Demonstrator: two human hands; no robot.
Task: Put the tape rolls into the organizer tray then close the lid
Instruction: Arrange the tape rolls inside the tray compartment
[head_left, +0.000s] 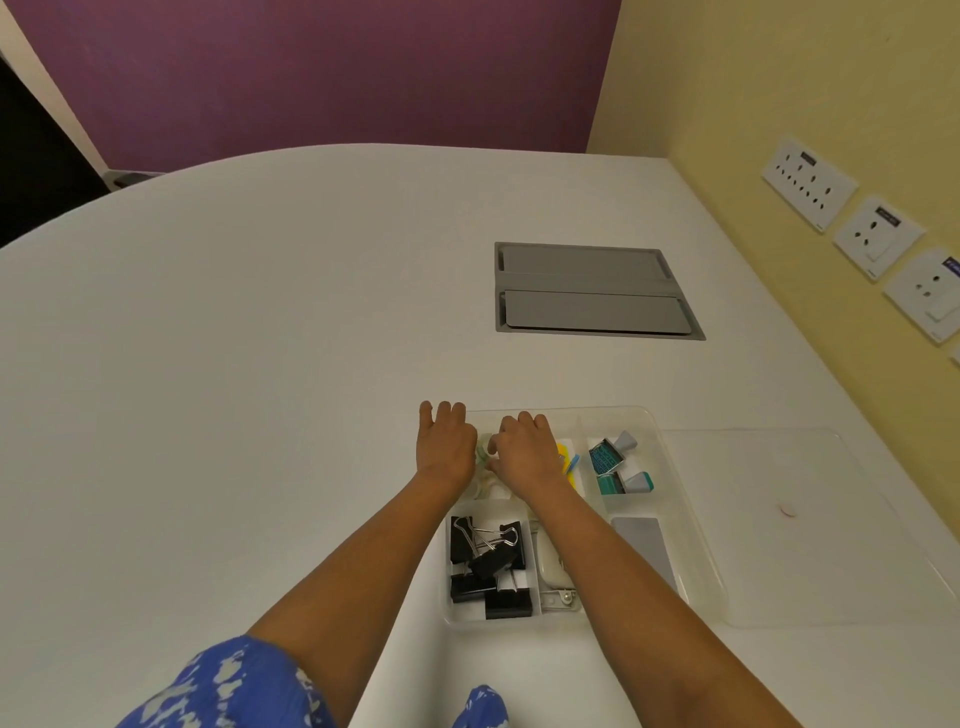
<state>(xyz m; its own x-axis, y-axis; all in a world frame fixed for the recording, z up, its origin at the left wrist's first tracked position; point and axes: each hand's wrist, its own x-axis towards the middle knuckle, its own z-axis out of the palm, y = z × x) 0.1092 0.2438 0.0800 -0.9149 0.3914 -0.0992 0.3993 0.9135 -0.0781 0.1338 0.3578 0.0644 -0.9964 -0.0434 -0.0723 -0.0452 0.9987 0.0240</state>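
Table (260, 364), white with a rounded far edge, fills most of the view, with one grey hatch (592, 291) of two flaps set flush into it. Three socket plates (810, 182) sit on the yellow wall to the right.

Near the front edge stands one clear plastic tray (691, 525), split into compartments. Just to its right one clear lid (810, 530) lies flat on the table, off the tray, with a small round knob on it.

The front-left compartment holds a heap of black clips (488, 564); roughly six, though they overlap too much to count surely. Two teal-and-grey stamps (615, 465) lie in the back-right compartment, and one grey card (644, 545) lies in front of them.

The left hand (447, 447) lies palm down at the tray's far-left corner, fingers stretched out and apart, holding nothing that shows. The right hand (524, 457) is inside the back-left compartment, fingers curled; whether it grips anything cannot be told.

Between the two hands a pale greenish tape roll (484, 451) peeks out in that compartment, mostly hidden, so the number of rolls is unclear.
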